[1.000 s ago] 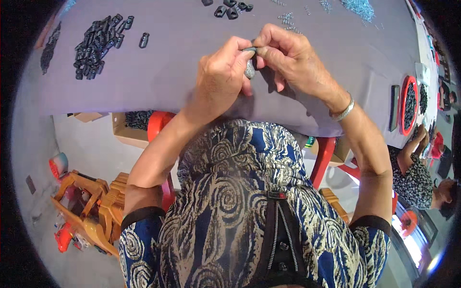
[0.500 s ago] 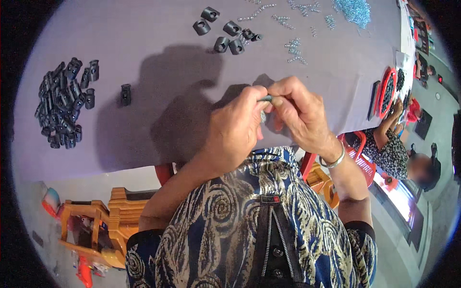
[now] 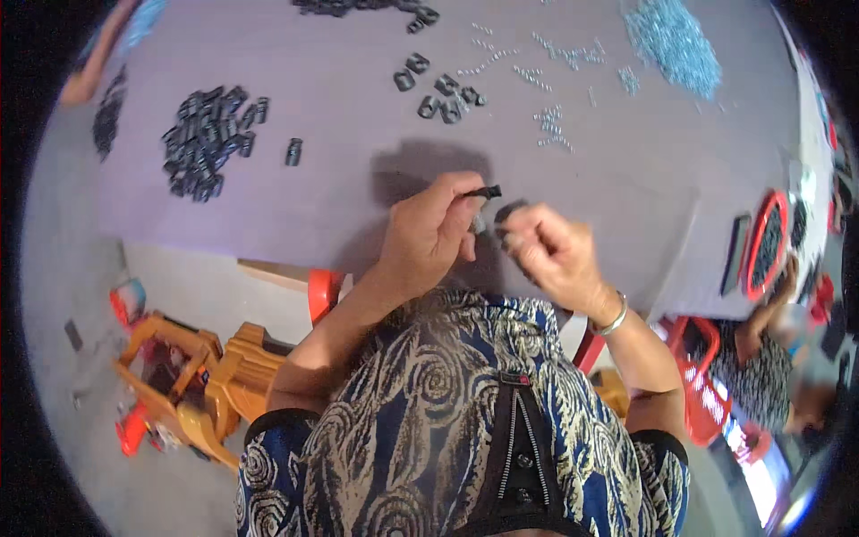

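Note:
Over the near side of the table (image 3: 617,206), my left hand (image 3: 420,234) pinches a small black plastic plunger (image 3: 485,191) between thumb and forefinger. Something small and pale (image 3: 479,222), perhaps springs, shows by its curled lower fingers. Just to the right, my right hand (image 3: 559,255) is closed on a dark piece (image 3: 510,213), blurred and partly hidden by the fingers; it looks like a black hollow shell. The two held pieces are apart. Ahead lie several loose black shells (image 3: 429,107) and scattered small metal springs (image 3: 550,119).
At the left is a heap of black cord locks (image 3: 201,143), with a single cord lock (image 3: 293,151) beside it. A bluish pile of springs (image 3: 673,45) lies far right; more black parts (image 3: 358,5) lie at the far edge. A red-rimmed tray (image 3: 767,243) and another person's arm (image 3: 785,285) are at right.
My hands, close together on the small piece before, have come apart. The right hand now has a dark piece in it. The view has shifted, showing more of the table's far side.

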Available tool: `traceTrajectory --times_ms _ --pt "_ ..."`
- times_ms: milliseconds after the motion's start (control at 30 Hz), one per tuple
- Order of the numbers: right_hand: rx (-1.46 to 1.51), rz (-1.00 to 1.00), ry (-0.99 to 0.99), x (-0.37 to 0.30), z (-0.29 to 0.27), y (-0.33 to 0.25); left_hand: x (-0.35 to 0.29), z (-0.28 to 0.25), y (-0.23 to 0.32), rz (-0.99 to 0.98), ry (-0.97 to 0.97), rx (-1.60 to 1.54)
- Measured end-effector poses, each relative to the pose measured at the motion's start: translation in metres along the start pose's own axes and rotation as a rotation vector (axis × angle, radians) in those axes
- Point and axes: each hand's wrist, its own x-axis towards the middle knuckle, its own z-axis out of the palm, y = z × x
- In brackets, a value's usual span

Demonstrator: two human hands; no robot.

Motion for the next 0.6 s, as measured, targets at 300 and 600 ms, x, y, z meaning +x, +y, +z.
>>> traceTrajectory --times_ms 300,600 --pt "0.052 -0.346 -0.509 0.041 0.036 -0.03 -0.013 -0.055 -0.011 -0.002 0.223 0.115" --pt "-0.029 -0.345 -0.394 0.041 0.034 -0.032 -0.001 -0.053 -0.014 -0.031 0.189 0.02"
